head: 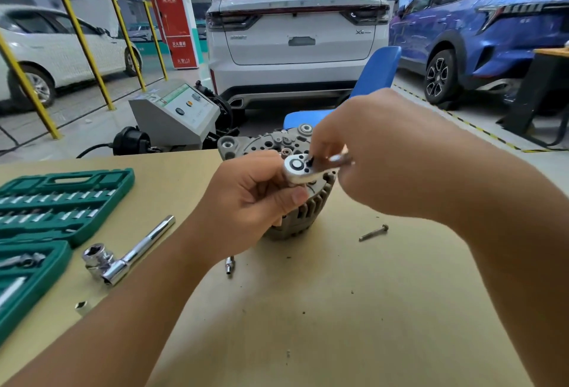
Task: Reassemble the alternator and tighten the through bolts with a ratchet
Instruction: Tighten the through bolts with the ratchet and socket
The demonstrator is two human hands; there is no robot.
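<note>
The grey alternator (271,143) stands on the tan table (338,309), its finned body mostly hidden behind my hands. My left hand (246,201) curls round the head of a small silver ratchet (300,168) held just above the alternator's near edge. My right hand (385,152) grips the ratchet's handle, and a fingertip touches the black lever on the head. A loose through bolt (373,232) lies on the table to the right of the alternator. The ratchet's handle is blurred and largely hidden by my right hand.
An open green socket case (40,217) lies at the left edge. A chrome sliding T-bar with a big socket (123,254) lies beside it. A small socket (229,266) and another (81,306) rest on the table. A blue chair (369,78) and parked cars stand behind.
</note>
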